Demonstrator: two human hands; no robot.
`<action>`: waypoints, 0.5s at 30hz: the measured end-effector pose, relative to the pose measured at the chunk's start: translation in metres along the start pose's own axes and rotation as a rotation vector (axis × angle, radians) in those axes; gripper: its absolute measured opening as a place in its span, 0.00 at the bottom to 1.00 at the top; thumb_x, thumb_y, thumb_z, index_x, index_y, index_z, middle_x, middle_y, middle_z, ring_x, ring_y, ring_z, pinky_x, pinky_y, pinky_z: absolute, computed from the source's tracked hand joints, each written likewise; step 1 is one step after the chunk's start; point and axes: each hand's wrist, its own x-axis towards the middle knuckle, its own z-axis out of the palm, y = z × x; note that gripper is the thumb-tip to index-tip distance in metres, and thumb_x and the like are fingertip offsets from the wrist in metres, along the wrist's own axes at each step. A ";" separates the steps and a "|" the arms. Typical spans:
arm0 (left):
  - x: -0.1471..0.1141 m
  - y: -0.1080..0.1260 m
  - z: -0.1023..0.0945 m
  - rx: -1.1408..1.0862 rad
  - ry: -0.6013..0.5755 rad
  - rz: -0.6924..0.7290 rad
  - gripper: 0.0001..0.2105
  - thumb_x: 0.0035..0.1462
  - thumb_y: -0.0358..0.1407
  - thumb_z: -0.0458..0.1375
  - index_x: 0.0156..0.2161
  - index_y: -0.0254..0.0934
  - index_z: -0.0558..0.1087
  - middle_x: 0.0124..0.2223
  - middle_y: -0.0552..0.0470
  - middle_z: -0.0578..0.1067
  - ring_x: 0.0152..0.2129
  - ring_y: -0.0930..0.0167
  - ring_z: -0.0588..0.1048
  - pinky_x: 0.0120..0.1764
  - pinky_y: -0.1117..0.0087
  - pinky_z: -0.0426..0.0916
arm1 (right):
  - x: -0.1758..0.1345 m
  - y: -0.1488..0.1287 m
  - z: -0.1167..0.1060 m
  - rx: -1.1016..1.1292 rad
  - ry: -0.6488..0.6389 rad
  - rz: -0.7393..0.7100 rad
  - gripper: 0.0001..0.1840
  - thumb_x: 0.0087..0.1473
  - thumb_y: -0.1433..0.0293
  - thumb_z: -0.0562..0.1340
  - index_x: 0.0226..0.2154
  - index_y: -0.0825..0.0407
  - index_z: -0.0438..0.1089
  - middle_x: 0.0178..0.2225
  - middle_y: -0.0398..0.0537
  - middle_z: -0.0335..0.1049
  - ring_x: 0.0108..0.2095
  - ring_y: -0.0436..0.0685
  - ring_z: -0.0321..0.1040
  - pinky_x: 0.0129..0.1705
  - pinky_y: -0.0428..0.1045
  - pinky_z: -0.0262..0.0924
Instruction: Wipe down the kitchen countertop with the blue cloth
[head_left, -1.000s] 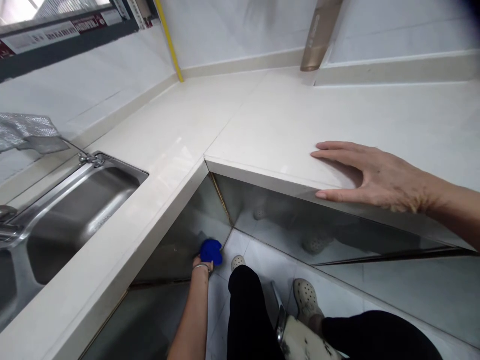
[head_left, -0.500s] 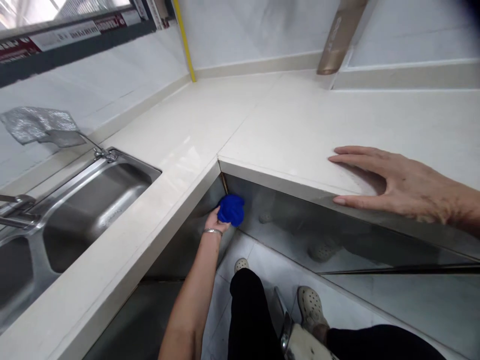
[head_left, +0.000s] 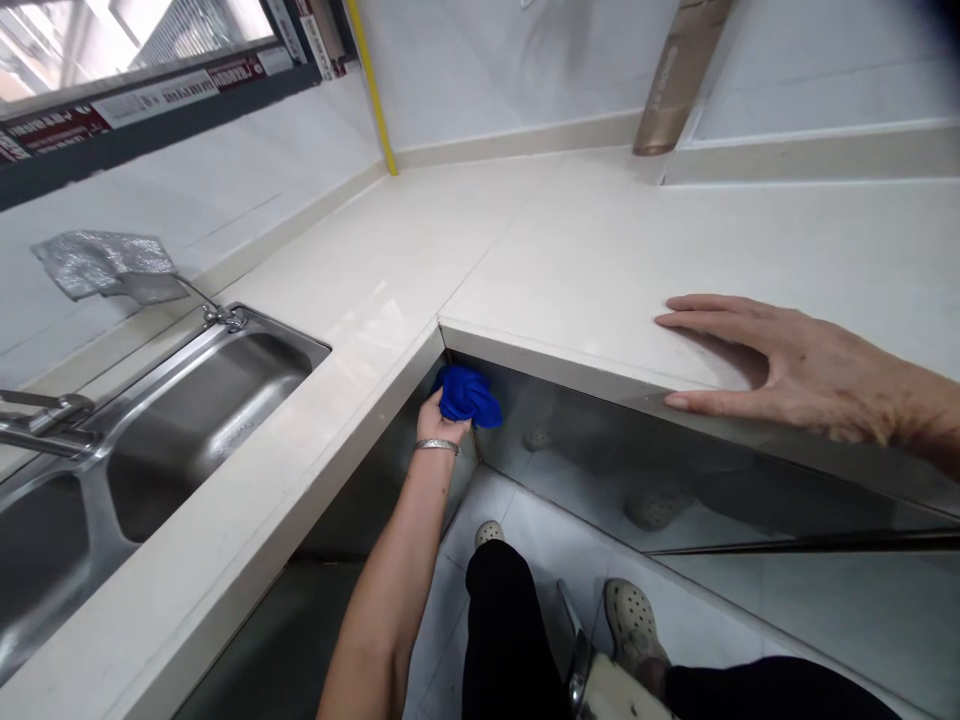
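Observation:
A bunched blue cloth (head_left: 471, 396) is gripped in my left hand (head_left: 442, 418), its fingers partly hidden behind the fabric. That hand reaches below the countertop into the inner corner, where the cloth lies against the dark glossy cabinet front (head_left: 555, 420). My right hand (head_left: 772, 355) rests with fingers spread on the white countertop (head_left: 570, 250), its thumb along the front edge, holding nothing.
At left a steel double-bowl sink (head_left: 217, 400) is set into the counter, with a faucet (head_left: 52, 425) and a silvery foil sheet (head_left: 112, 262). A yellow pipe (head_left: 375, 95) and a brownish tube (head_left: 675, 85) stand along the wall. A stool (head_left: 619, 690) is below.
My left hand has moved the blue cloth slightly upward in the corner, and the cloth has spread to the right. My right hand stays in place. The view has shifted slightly.

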 end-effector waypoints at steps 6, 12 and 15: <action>-0.017 -0.003 -0.010 -0.031 -0.051 0.025 0.11 0.65 0.27 0.50 0.42 0.29 0.76 0.28 0.50 0.78 0.23 0.71 0.75 0.28 0.73 0.68 | 0.000 -0.001 -0.001 0.008 -0.012 0.004 0.47 0.43 0.35 0.60 0.59 0.42 0.64 0.64 0.45 0.56 0.62 0.67 0.56 0.65 0.68 0.51; -0.029 0.005 -0.021 -0.054 -0.124 0.050 0.14 0.67 0.29 0.47 0.46 0.29 0.75 0.30 0.49 0.79 0.24 0.72 0.76 0.29 0.73 0.69 | -0.001 0.000 -0.001 -0.003 -0.012 0.022 0.46 0.42 0.34 0.60 0.59 0.39 0.63 0.64 0.41 0.56 0.61 0.67 0.57 0.64 0.69 0.52; -0.037 0.005 -0.034 -0.065 -0.154 0.093 0.15 0.69 0.30 0.45 0.49 0.30 0.74 0.34 0.47 0.80 0.30 0.70 0.79 0.35 0.71 0.72 | -0.001 -0.001 -0.001 0.002 -0.008 0.026 0.46 0.43 0.34 0.60 0.59 0.39 0.63 0.64 0.41 0.56 0.62 0.67 0.56 0.64 0.69 0.52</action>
